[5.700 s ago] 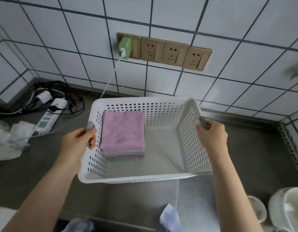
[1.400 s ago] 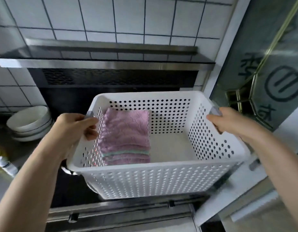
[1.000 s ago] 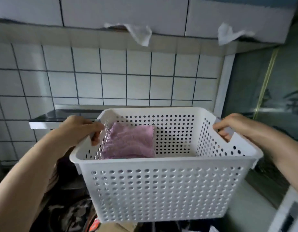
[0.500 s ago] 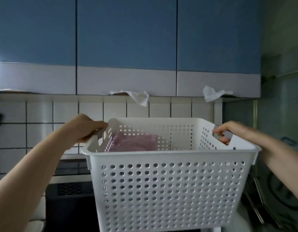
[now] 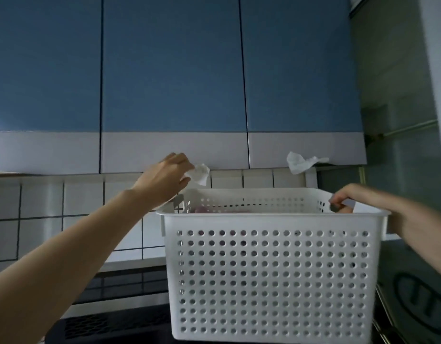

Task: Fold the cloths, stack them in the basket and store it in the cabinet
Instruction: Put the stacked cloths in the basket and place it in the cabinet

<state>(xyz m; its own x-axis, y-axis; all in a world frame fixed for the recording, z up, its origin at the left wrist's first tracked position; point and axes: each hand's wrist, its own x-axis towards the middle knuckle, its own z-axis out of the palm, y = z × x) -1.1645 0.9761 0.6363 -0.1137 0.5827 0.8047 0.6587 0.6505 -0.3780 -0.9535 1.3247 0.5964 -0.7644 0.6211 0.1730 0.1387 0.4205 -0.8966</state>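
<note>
My right hand (image 5: 350,198) grips the right handle of the white perforated basket (image 5: 269,274) and holds it up in front of the wall cabinet. Only a sliver of the folded pink cloths (image 5: 207,209) shows over the basket's rim, on the left side. My left hand (image 5: 166,178) is off the basket and raised to the bottom edge of the middle cabinet door (image 5: 174,95). There it pinches a crumpled white tissue (image 5: 200,173) that hangs from the door's edge. The blue cabinet doors with white lower bands are all closed.
A second white tissue (image 5: 301,161) hangs from the bottom edge of the right cabinet door (image 5: 301,83). White wall tiles (image 5: 65,207) run below the cabinets, with a dark range hood (image 5: 115,319) beneath. A glass panel (image 5: 408,170) stands at the right.
The view has tilted up from the counter to the wall cabinets as the basket rose. My left hand let go of the left handle and reached up to the tissue at the door's edge.
</note>
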